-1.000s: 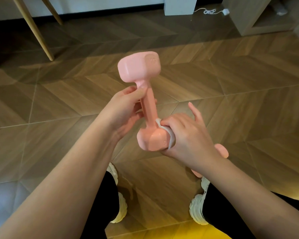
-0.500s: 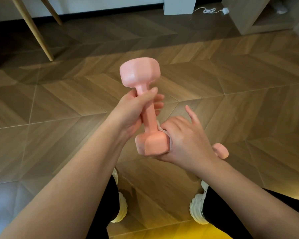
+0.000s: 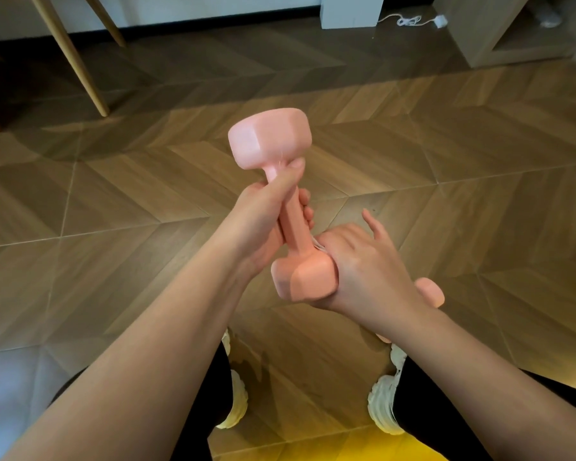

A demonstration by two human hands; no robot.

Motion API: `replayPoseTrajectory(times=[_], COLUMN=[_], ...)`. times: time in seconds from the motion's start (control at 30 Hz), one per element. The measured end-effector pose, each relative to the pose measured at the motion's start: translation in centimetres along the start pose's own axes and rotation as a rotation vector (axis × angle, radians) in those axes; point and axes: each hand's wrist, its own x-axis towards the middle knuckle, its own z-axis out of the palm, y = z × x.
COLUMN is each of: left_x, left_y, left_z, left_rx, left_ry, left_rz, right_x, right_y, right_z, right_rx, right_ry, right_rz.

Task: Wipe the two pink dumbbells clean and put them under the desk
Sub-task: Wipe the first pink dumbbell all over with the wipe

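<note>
The floor (image 3: 446, 168) was glossy wood-effect board laid in a chevron pattern, with a yellow glow (image 3: 399, 449) at its near edge. Slanted pale wooden legs (image 3: 77, 68) stood far left before a white wall with dark skirting (image 3: 213, 29). A white block (image 3: 351, 10), a loose white cable (image 3: 409, 20) and a light-wood unit (image 3: 492, 38) occupied the far right.

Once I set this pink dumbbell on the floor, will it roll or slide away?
Probably little rolling: the pink dumbbell has flat-faceted heads, so it should settle flat. It looks rigid; the left hand has a full grip round its handle, suggesting weight. The floor looks glossy, so a push may slide it. The right hand and its wipe may leave it damp.
</note>
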Motion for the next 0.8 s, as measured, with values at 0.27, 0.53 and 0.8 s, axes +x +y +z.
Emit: replayPoseTrajectory(times=[0.27,0.53,0.8], left_x=[0.3,0.1,-0.1], left_y=[-0.4,-0.6,-0.6], left_z=[0.0,0.2,0.6], left_rx=[-0.058,0.074,0.097], left_ry=[0.081,0.161,0.163], left_rz=[-0.013,0.074,0.053], right_x=[-0.2,1.2,0.5], right_y=[-0.3,-0.3,-1.0], right_z=[0.4,-0.2,-1.1], right_rx=[-0.032,0.206,0.156], right_ry=[0.104,-0.255,-0.191], right_rz=[0.042,0.086,0.078])
